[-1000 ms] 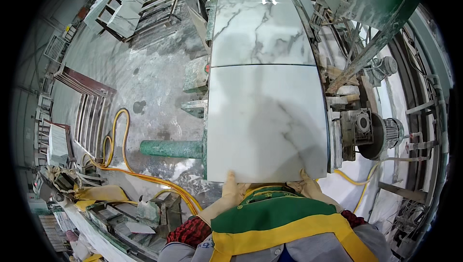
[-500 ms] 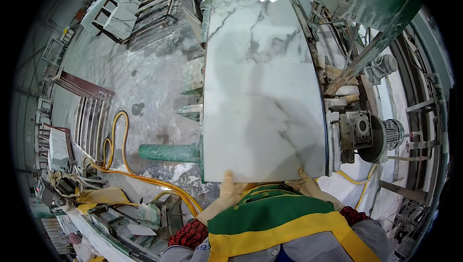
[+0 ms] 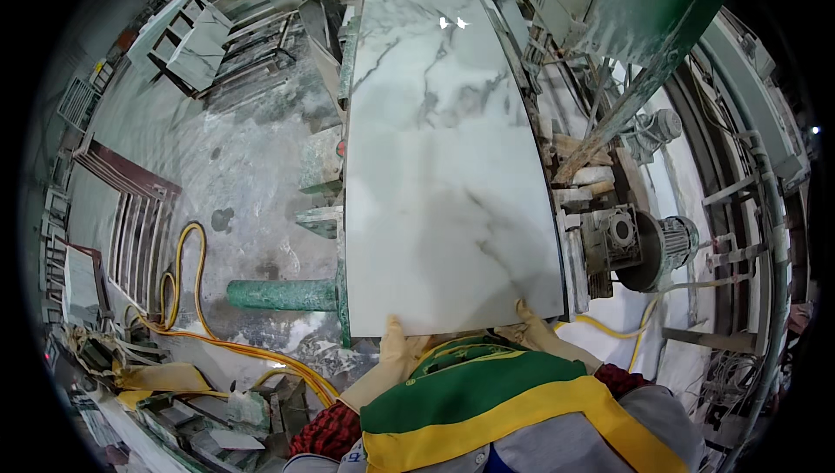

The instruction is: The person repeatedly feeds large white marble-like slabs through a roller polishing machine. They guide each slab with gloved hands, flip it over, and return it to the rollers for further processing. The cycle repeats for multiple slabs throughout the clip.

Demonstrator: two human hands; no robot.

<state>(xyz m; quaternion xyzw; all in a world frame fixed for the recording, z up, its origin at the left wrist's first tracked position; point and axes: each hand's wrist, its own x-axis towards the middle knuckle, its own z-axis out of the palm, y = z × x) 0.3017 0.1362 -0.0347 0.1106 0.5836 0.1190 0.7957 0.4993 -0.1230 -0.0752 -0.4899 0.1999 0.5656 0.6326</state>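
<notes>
A long white stone slab with grey marble-like veins lies flat on a machine bed, stretching away from me. My left hand, in a pale glove, grips its near edge left of the middle, thumb on the top face. Toward the near right corner, my right hand, also gloved, holds the same edge with its thumb up on the surface. The fingers of both hands go under the slab and are hidden. My green apron with a yellow band is close against the near edge.
A green roller juts from the bed's left side. Yellow hoses loop over the wet floor. At the right are a motor and a slanting beam. Stone scraps lie lower left; metal racks stand farther left.
The whole view has shifted left and tilted slightly with my head. A yellow object now shows past the slab's far right side. Both hands keep their hold on the near edge.
</notes>
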